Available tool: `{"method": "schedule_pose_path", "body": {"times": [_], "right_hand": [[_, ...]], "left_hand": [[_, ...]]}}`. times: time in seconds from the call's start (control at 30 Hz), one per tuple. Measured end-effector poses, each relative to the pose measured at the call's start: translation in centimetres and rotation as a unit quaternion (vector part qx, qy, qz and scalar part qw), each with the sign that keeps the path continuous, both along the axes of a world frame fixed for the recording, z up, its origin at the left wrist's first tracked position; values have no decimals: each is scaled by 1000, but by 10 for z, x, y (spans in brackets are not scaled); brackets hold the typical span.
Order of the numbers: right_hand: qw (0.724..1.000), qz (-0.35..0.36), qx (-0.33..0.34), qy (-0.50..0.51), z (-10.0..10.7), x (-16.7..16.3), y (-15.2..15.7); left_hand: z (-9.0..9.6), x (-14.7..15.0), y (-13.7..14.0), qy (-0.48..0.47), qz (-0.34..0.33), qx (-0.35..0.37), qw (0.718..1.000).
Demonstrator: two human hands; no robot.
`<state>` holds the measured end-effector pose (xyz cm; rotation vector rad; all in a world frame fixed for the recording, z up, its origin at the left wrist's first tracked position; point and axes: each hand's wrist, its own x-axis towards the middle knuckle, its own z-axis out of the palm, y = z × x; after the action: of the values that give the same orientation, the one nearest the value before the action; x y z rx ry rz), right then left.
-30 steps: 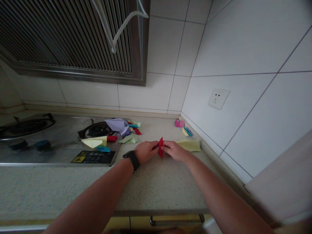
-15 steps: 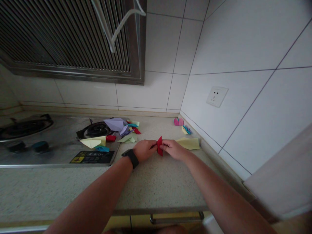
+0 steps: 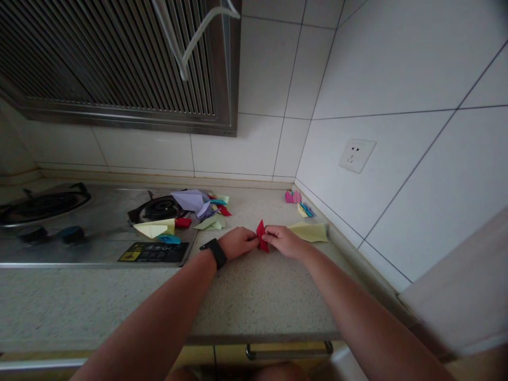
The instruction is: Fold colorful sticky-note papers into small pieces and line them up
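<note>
A small folded piece of red paper stands over the speckled countertop, pinched from both sides. My left hand, with a black watch on its wrist, grips its left side with closed fingers. On the other side my right hand has thumb and fingers closed on the same paper. The fingers hide part of the folds. Just behind my right hand lies a sheet of pale yellow paper. Left of my left hand rests a pale green folded paper.
Folded papers, among them a purple paper plane and a yellow paper plane, lie on and beside the gas stove. Pink folded paper sits near the corner. A range hood overhangs the left; a socket is on the right wall.
The view has shifted slightly. Both hands keep hold of the red paper in nearly the same place, and its tilt differs a little.
</note>
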<state>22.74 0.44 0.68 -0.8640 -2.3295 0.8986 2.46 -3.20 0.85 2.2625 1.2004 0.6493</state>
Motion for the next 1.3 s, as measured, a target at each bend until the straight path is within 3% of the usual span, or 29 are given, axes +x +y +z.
{"method": "schedule_pose_path", "body": {"times": [0.3,0.4,0.6,0.87,1.3], "right_hand": [[998,-21,35,-37,-3,-3,0],[999,-23,29,-33,-3,-2,0],[999,-6,-23,24,-4,1,3],[994,-9,-104,32,-8,2,4],[993,-31,-88,67,-2,-1,4]], "left_hand": [[-6,2,4,66,46,94,992],[-7,0,6,64,34,104,992],[-4,0,4,-8,-24,63,998],[-3,0,1,-38,-28,1,999],[0,1,4,-79,10,38,996]]}}
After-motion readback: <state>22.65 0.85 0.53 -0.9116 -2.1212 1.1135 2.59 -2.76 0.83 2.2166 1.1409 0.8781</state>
